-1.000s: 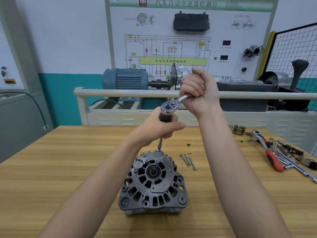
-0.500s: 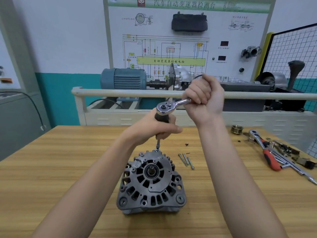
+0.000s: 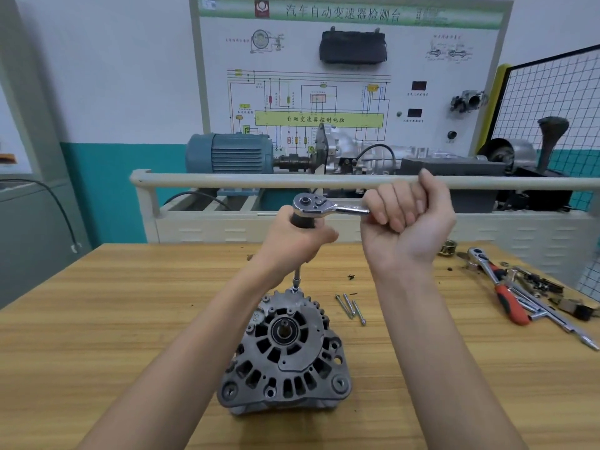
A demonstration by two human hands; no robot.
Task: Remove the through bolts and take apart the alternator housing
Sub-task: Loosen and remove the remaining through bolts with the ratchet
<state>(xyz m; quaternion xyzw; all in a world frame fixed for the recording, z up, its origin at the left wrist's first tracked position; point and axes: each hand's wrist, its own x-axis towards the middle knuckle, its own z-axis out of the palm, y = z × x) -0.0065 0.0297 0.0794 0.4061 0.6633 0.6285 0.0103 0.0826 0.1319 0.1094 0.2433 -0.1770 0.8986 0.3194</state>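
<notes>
Both hands grip the shiny silver ratchet (image 3: 328, 206), left hand (image 3: 300, 245) wrapped around its black stem, right hand (image 3: 410, 222) around its handle, with the round grey metal alternator (image 3: 285, 352) at 6 o'clock below them.

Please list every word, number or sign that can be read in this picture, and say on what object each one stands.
"汽车自动变速器检测台": green header of the wall training board.
"自动变速器控制电脑": yellow-green bar in the board's wiring diagram.
A red logo beside the header: emblem only, no readable words.
Hand-written mark on the alternator housing: too blurred to read surely.
Small diagram labels and the two dark displays: too small to read.
</notes>
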